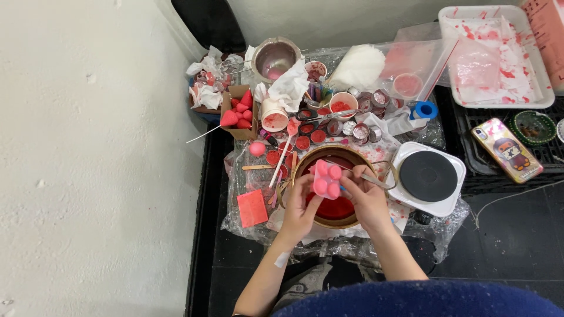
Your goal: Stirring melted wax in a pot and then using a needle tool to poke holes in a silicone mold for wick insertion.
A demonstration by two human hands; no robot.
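The plastic-covered bench (252, 226) is crowded. Over the round pot (305, 167) of red liquid, the left hand (301, 205) and right hand (365, 196) both close on a pink mould (326, 179) (held at its edges). A tilt could spill it; a slip would drop it in.

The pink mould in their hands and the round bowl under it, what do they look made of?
The pink mould looks like soft matte silicone or rubber: rounded bulging cups, no glare. The bowl looks like metal with a brassy sheen: thin rim, dull golden-brown wall, red liquid inside. Both are guesses from looks alone.
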